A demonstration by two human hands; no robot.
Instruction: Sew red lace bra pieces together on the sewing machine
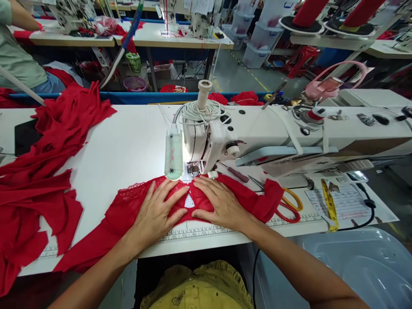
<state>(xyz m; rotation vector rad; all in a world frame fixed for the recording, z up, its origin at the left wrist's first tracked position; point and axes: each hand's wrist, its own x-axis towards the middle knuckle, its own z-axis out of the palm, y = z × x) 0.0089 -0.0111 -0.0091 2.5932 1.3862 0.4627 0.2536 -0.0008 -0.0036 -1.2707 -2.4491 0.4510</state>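
Note:
A red lace bra (pixel 127 206) lies spread on the table below the sewing machine (pixel 222 141). My left hand (pixel 161 206) rests flat on its left cup, fingers stretched toward the presser foot (pixel 193 168). On the right cup lies my right hand (pixel 222 199), also flat with the fingers extended. Between the two hands a small triangular gap in the bra shows the white surface beneath. The bra's upper edge reaches the presser foot; whether the needle is in the fabric I cannot tell. A lit lamp (pixel 174 154) hangs just left of the foot.
Red fabric pieces (pixel 61 128) are heaped at the left. Orange-handled scissors (pixel 291 206), a seam ripper-like tool (pixel 237 174), a yellow tape measure (pixel 328 206) and a written sheet (pixel 347 204) lie at the right. A plastic bin (pixel 354 257) stands below. Another person (pixel 22 60) sits ahead left.

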